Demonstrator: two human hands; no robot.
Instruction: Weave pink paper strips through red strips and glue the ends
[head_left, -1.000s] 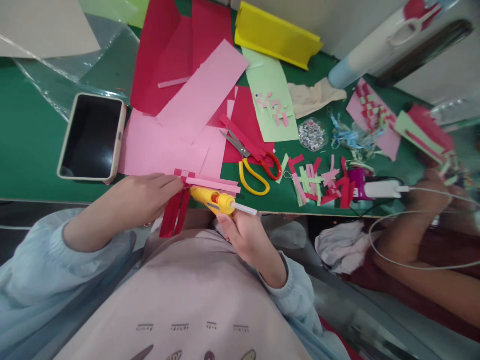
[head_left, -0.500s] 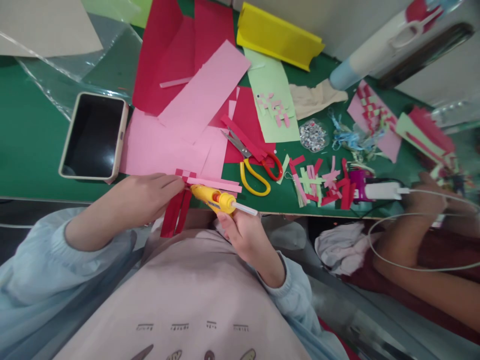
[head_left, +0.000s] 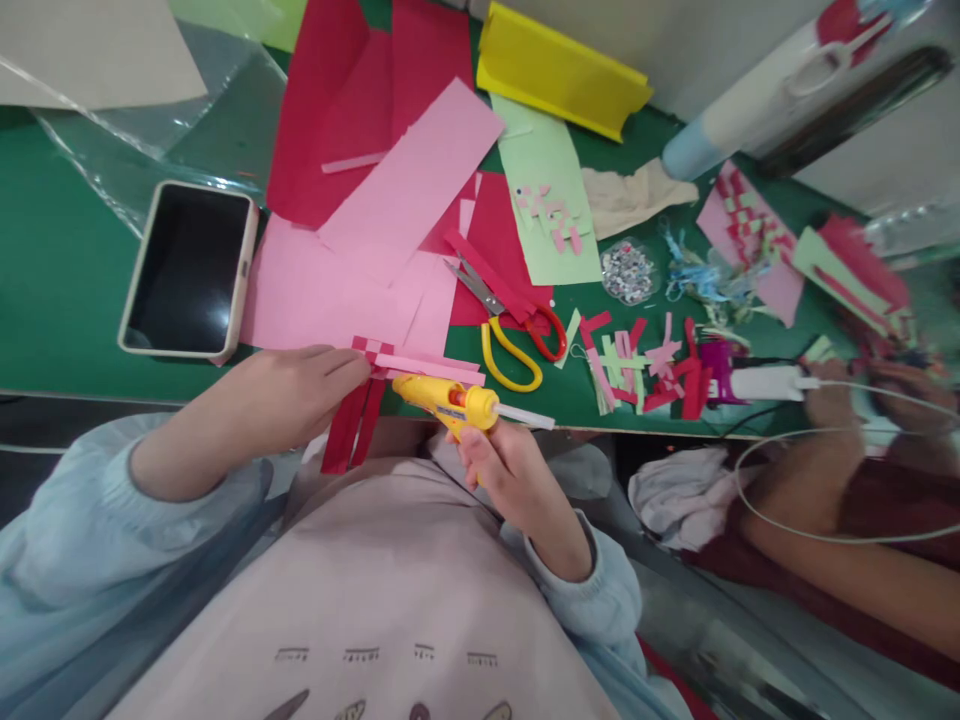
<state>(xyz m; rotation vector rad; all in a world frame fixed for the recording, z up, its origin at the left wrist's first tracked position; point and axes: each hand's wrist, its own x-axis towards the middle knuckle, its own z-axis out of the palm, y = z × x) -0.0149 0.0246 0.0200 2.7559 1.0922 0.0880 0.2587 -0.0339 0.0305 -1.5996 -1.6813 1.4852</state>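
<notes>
Woven paper strips (head_left: 373,348) lie at the green table's (head_left: 60,250) near edge; the left hand (head_left: 300,390) touches their left side, fingers together, any pinch hidden. Just right, the right hand (head_left: 511,465) wraps its fingers round a yellow glue gun (head_left: 446,402).

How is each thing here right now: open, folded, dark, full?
Hot glue gun: in the right hand, white glue stick poking out its back.
Paper strips: partly woven, long ends loose, left hand on them.
Scissors: lying down, handles spread apart.
Smartphone: face up, screen dark.
Yellow paper: folded.
Round container: filled with tiny bits; lid unclear.
</notes>
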